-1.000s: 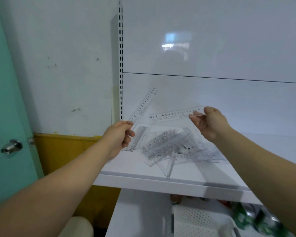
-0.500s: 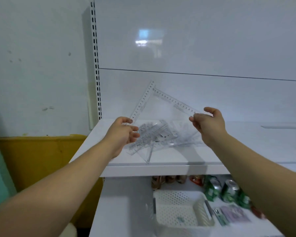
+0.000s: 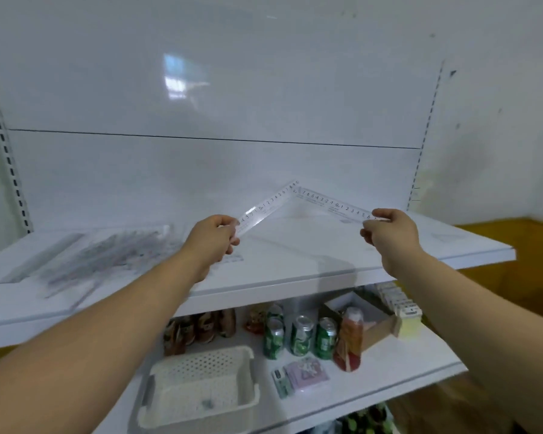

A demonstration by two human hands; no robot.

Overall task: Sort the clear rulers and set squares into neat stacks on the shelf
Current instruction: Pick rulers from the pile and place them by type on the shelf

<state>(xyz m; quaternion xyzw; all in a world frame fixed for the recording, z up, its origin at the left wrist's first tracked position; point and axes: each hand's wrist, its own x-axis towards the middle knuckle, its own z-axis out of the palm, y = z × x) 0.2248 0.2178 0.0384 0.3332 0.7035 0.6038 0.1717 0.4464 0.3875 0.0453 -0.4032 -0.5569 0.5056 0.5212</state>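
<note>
My left hand (image 3: 212, 238) grips the low end of a clear ruler (image 3: 268, 206) that slants up to the right. My right hand (image 3: 389, 230) pinches the right end of a second clear ruler (image 3: 334, 205) that slants up to the left. The two far tips almost meet above the white shelf (image 3: 295, 277), near its middle. A loose heap of clear rulers and set squares (image 3: 98, 258) lies blurred on the left part of the shelf. Another clear piece (image 3: 445, 236) lies flat at the shelf's far right.
Below the shelf, a lower shelf (image 3: 389, 380) holds a white perforated basket (image 3: 201, 389), green cans (image 3: 298, 336), a red bottle (image 3: 348, 339), brown bottles (image 3: 198, 327), a cardboard box (image 3: 376, 324) and small packets (image 3: 304, 374). Slotted uprights (image 3: 3, 142) flank the white back panel.
The view has swung right, so the heap now sits far left. Both hands carried their rulers rightward along the shelf, tips still nearly touching in a peak.
</note>
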